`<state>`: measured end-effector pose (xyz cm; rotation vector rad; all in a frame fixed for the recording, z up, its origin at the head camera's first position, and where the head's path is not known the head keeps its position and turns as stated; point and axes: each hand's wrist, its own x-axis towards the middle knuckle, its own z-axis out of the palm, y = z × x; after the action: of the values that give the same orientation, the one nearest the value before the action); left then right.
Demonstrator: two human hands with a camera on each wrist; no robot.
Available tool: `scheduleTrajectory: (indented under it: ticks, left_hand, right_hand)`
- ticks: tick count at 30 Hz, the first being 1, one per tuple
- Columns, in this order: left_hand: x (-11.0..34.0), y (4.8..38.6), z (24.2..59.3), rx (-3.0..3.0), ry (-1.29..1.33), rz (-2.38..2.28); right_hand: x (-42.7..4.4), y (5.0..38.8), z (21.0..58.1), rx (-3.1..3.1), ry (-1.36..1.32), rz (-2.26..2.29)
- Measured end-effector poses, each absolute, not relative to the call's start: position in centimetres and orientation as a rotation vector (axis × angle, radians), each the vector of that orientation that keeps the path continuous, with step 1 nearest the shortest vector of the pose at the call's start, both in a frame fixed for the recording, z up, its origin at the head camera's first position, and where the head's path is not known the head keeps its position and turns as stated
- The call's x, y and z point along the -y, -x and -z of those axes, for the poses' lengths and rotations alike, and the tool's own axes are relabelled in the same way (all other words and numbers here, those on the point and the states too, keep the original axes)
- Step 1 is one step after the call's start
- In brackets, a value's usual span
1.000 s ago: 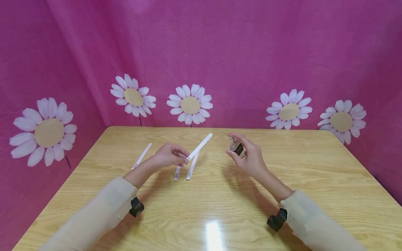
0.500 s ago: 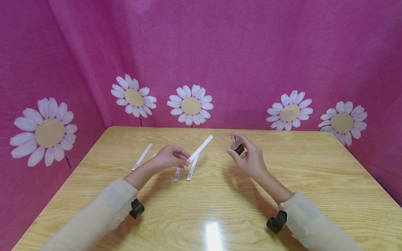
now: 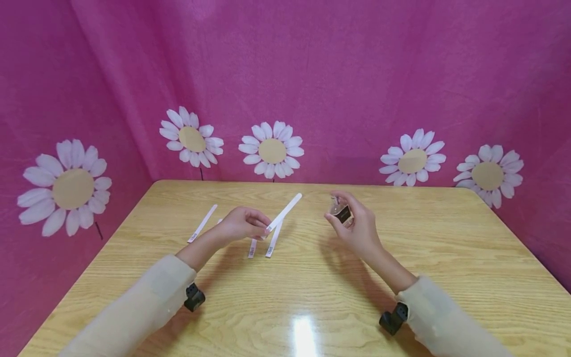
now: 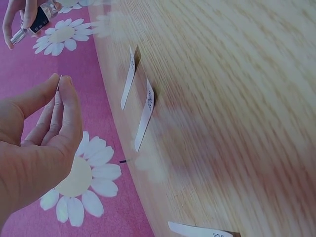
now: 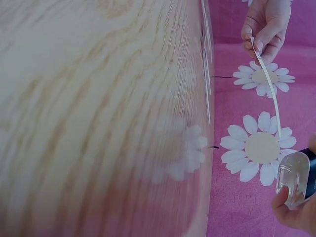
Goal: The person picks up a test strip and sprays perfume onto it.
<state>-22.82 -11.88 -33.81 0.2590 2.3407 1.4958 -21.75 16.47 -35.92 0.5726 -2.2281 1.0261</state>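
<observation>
Between thumb and fingers of my left hand [image 3: 241, 223], one end of a white perfume test strip [image 3: 285, 210] is pinched. The strip slants up and to the right above the table, and looks slightly bowed in the right wrist view [image 5: 272, 94]. A small clear glass perfume bottle [image 3: 342, 213] with a black label is gripped in my right hand [image 3: 362, 225], thumb at its base and index finger over the sprayer. The sprayer points left, towards the strip's free end, with a gap between them. In the left wrist view the bottle [image 4: 39, 22] appears tilted.
Several more white strips with printed ends lie on the wooden table [image 3: 267, 307]: one to the left [image 3: 202, 223], two below the held strip, including the right one [image 3: 273, 242]. Another is mostly hidden by my left arm. A pink curtain [image 3: 330, 89] with daisies stands behind.
My right hand has shifted slightly right with the bottle, whose label now turns more towards the head camera. The left hand and its strip stay almost still.
</observation>
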Motion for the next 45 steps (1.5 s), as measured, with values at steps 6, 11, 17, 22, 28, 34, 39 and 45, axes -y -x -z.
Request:
scheduleTrajectory:
  ticks: [6,11,17,22,28,34,39,45]
  left_hand:
    - [12.7,22.6,34.1,-2.35,-0.254,-1.504]
    - [14.0,22.5,34.1,-2.346,-0.249,-1.521]
    - [15.5,22.2,34.3,-2.354,-0.219,-1.546]
    - [16.5,22.0,34.7,-2.367,-0.158,-1.552]
    - [17.2,22.3,35.3,-2.374,-0.045,-1.548]
    - [17.5,22.9,35.5,-2.396,0.057,-1.545]
    - [17.6,23.2,35.7,-2.41,0.103,-1.538]
    - [17.7,23.5,36.3,-2.425,0.2,-1.517]
  right_hand:
    - [-16.9,21.5,35.9,2.264,-0.553,-1.029]
    - [-17.5,21.4,35.8,2.269,-0.557,-1.041]
    - [-18.3,21.5,35.7,2.256,-0.562,-1.05]
    - [-18.9,21.5,35.9,2.261,-0.554,-1.061]
    - [-19.3,21.4,35.9,2.265,-0.546,-1.074]
    - [-19.5,21.3,36.0,2.263,-0.549,-1.085]
    - [-19.6,21.1,36.1,2.27,-0.54,-1.089]
    - [-19.8,20.9,36.2,2.273,-0.533,-1.089]
